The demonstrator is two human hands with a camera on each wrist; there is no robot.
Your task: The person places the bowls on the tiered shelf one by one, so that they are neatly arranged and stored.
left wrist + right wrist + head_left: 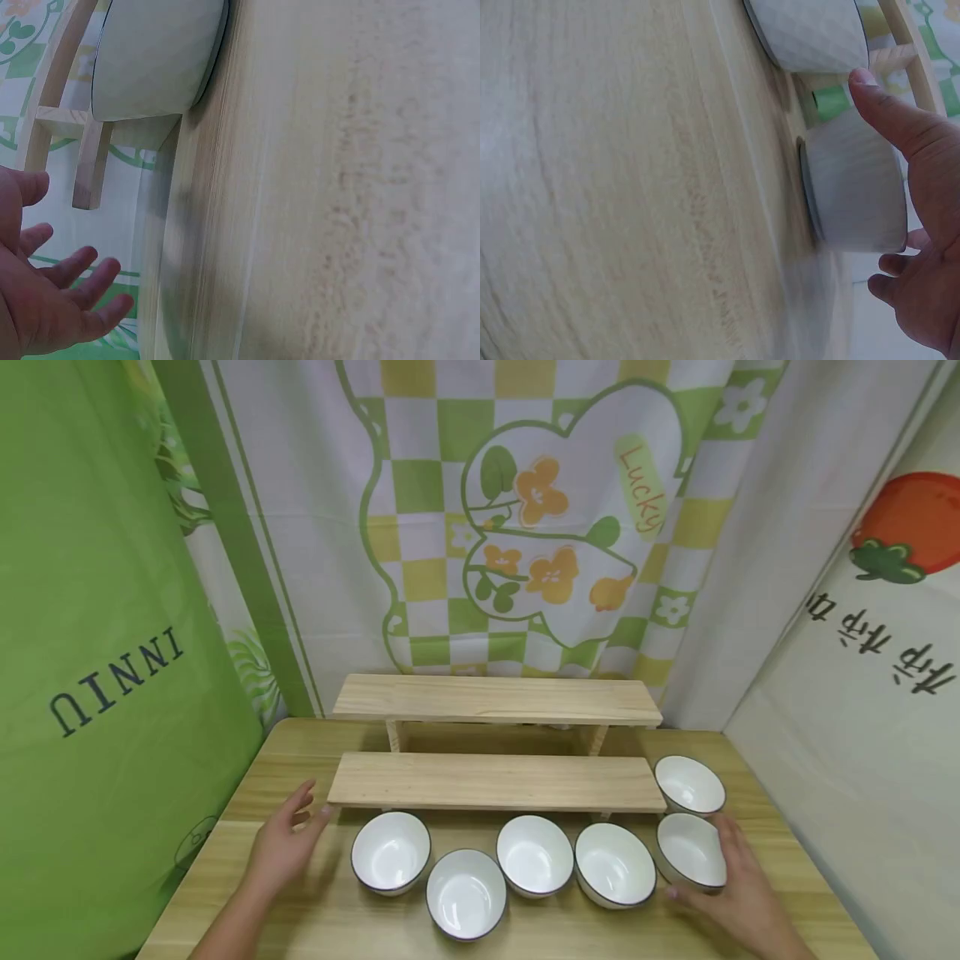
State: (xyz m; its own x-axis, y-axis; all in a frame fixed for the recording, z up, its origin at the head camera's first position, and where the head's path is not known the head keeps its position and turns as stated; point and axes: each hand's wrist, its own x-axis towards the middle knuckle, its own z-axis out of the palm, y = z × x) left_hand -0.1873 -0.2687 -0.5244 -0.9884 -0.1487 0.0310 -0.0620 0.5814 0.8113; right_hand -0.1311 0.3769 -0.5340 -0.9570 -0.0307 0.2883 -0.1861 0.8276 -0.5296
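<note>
And here's a homely-looking tabletop nook, hung round with cloth! A two-tier wooden shelf point(495, 781) stands on a wood-grain table point(288, 760). Straight behind the shelf, a checked curtain point(555, 560) with flowers and the word "Lucky". Left of it, a green curtain point(97, 610); right of it, a white curtain point(847, 710) bearing a red fruit. White bowls point(467, 897) in front of the shelf add a household touch; which room, can't tell!

Checked curtain point(420, 485) and strawberry print point(917, 518)
</note>
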